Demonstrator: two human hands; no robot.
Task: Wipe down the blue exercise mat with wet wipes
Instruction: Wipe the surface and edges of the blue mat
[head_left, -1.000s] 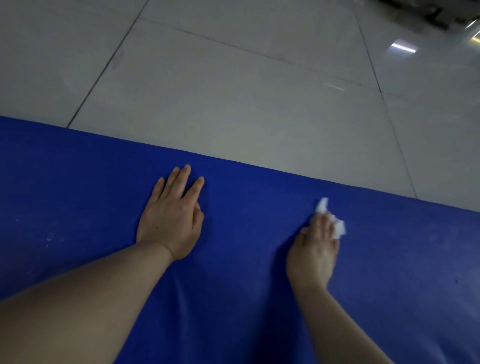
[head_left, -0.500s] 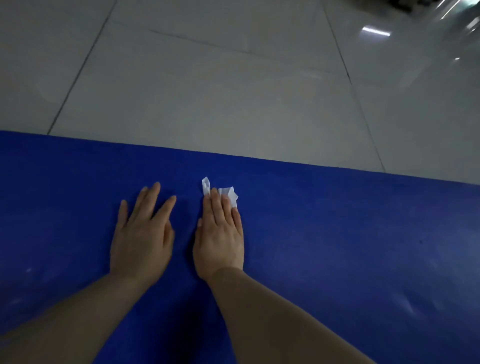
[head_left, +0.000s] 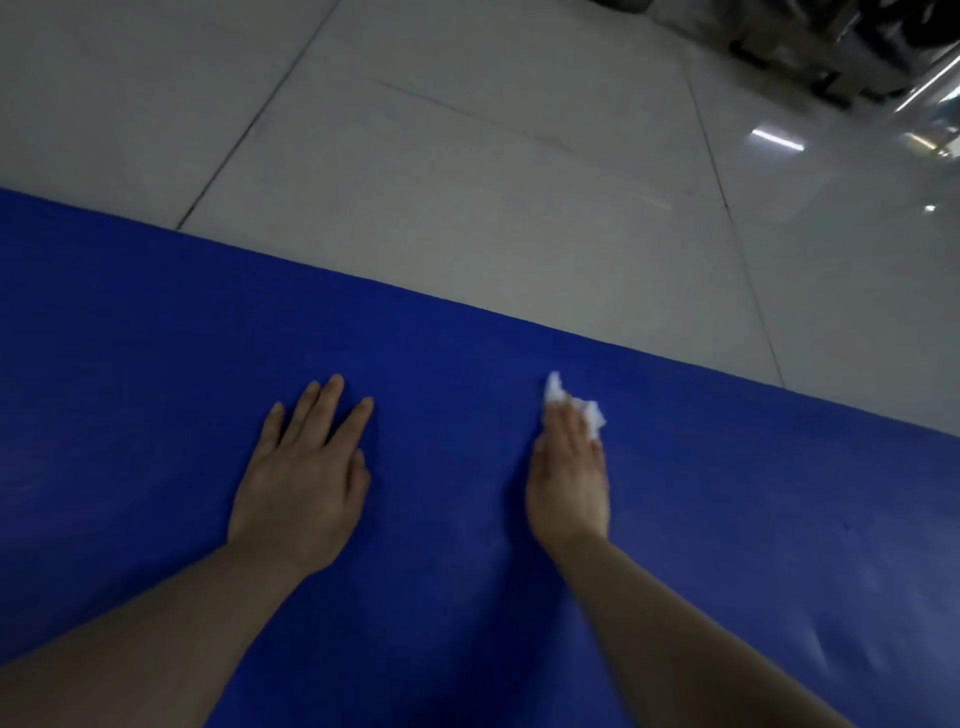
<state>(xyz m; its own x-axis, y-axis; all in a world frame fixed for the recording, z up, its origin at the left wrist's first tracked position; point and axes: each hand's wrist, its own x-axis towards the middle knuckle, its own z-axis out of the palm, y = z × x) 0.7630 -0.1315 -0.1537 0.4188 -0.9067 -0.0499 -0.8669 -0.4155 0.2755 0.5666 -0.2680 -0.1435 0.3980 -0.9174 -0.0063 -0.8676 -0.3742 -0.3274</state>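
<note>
Pale glossy floor tiles (head_left: 467, 156) with dark grout lines, meeting one flat, matte blue foam exercise mat (head_left: 156, 338) along a straight slanted edge. Two bare hands, palms down on the mat, well apart. Left hand (head_left: 304, 483) flat, fingers straight and slightly spread, holding nothing. Right hand (head_left: 569, 478) pressing one crumpled white wet wipe (head_left: 576, 405) under straight fingers, wipe bunched at the fingertips.

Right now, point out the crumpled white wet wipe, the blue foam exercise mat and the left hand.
crumpled white wet wipe (head_left: 592, 413), head view, bunched part beyond the fingertips
blue foam exercise mat (head_left: 156, 364), head view, bare surface
left hand (head_left: 301, 483), head view, back of hand
</note>
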